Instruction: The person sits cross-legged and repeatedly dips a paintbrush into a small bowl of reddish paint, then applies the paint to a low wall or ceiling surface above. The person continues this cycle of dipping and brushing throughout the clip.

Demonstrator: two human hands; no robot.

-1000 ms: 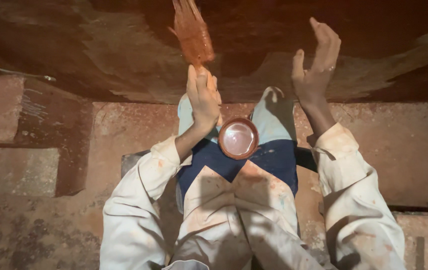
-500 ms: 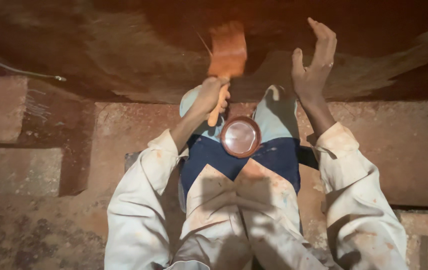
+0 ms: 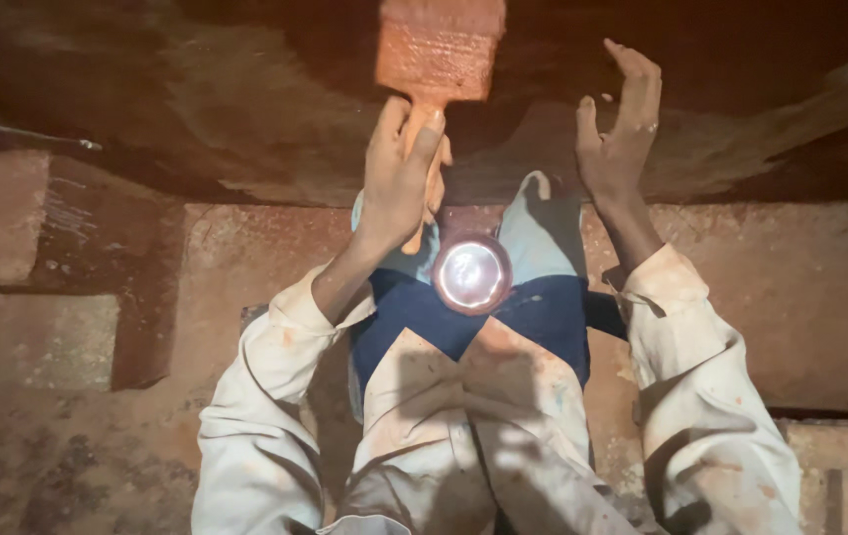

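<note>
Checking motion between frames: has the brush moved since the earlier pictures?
Yes. The brush in the left hand has swung rightward and turned broadside, now above the round lamp, closer to the raised, empty right hand.

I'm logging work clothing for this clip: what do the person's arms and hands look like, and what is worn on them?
Both hands are bare, with no gloves: the left hand and the right hand. Each arm wears a long, loose, off-white sleeve, the left sleeve and the right sleeve, creased and smudged with reddish-brown stains. The cuffs end at the wrists. No watch or rings are visible.
</note>
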